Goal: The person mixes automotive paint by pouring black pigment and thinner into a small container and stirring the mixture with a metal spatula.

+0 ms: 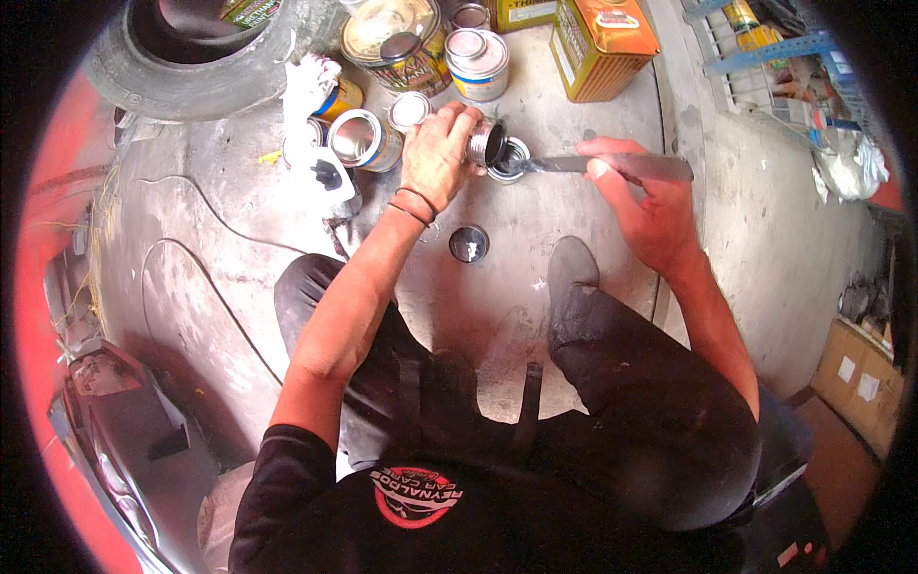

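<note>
My left hand (432,158) is closed around a small metal can (479,143), tipped on its side with its dark opening facing right. Just below that opening, another small open can (507,172) stands on the floor with dark contents. My right hand (652,212) grips a long, flat, dark stick (665,167), broad at the hand and narrow toward the cans. Its far tip is at the standing can's mouth; whether it dips inside I cannot tell. A round dark lid (469,245) lies on the floor nearer to me.
Beyond my left hand stand an open-topped can (356,142), a white-lidded can (476,67) and a large can (390,38). A tire (143,81) lies far left, an orange box (604,53) far right. A thin cable (206,292) crosses the floor.
</note>
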Motion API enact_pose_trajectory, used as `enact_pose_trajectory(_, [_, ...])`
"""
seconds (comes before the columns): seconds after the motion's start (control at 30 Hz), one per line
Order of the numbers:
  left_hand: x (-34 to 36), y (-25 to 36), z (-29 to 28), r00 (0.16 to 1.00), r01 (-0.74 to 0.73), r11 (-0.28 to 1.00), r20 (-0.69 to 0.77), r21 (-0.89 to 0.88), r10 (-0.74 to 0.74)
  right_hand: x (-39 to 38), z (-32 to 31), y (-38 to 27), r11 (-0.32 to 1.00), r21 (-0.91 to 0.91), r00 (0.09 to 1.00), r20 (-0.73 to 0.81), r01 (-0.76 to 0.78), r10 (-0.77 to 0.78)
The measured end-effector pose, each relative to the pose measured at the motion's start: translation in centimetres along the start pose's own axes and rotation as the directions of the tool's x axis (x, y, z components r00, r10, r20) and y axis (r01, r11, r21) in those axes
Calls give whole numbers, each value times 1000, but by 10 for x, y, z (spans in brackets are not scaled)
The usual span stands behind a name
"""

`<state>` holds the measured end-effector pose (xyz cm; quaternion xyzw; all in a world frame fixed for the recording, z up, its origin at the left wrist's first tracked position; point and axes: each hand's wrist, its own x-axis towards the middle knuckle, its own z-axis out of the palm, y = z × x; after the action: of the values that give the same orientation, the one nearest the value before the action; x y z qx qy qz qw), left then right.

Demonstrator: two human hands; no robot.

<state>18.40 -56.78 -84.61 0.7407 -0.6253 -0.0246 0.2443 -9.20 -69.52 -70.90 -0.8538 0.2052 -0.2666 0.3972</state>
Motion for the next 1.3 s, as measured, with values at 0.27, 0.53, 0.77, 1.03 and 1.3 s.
enact_pose_trajectory(0.27, [-1,1,-1,999,-34,998,6,52,34,2,5,-6,995,75,998,27,-64,62])
enact_pose_trajectory(0.53, [1,1,-6,998,-65,998,15,-16,65,9,5,-1,999,40,999,36,-32,31])
enact_pose_trajectory(0.77, [-3,-3,-9,992,-106,994,63,-30,107,11,6,12,997,-21,997,34,-72,73])
enact_pose_trajectory(1.03, [-12,-6,-15,995,-94,996,29,3,94,15,6,2,990,21,989,-52,-139,140])
enact_pose_trajectory(1.3, [-10,-3,-23,996,-31,999,87,-39,34,15,16,-2,982,55,983,-21,-180,182])
